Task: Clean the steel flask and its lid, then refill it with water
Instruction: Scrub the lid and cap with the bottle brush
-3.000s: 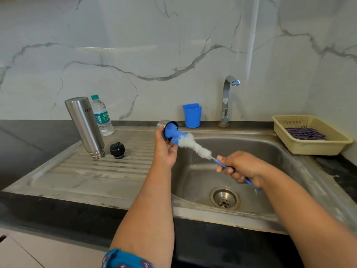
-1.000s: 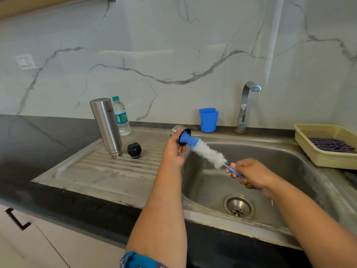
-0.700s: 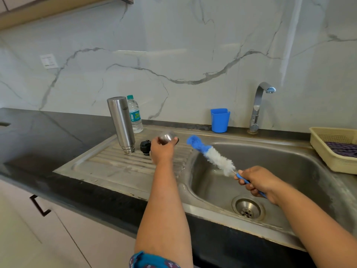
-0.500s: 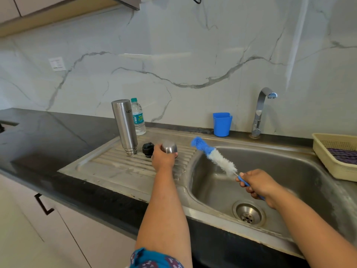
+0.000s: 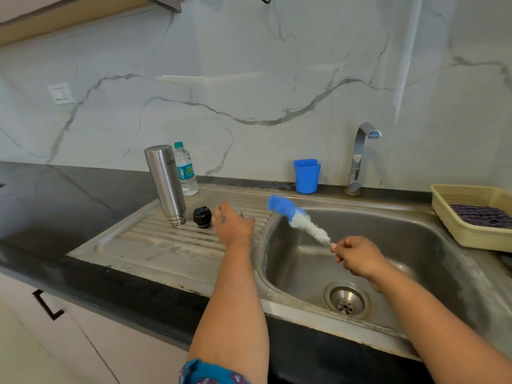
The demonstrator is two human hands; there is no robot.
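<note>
Two hands busy: our left hand (image 5: 233,226) sets the steel cap (image 5: 240,214) down, right hand (image 5: 357,257) grips the bottle brush (image 5: 297,218), flask (image 5: 166,184) next.

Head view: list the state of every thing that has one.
steel flask: inverted, uncapped, on the drainboard
black stopper: off, beside flask
water bottle: capped, upright
tap: not running
bottle brush: held over the sink
left hand: lowered over drainboard
right hand: gripping brush handle

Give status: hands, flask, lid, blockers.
Left hand low over drainboard, steel cap hidden under it. Right hand grips bottle brush over sink basin. Steel flask inverted beside black stopper. No blockers.
</note>
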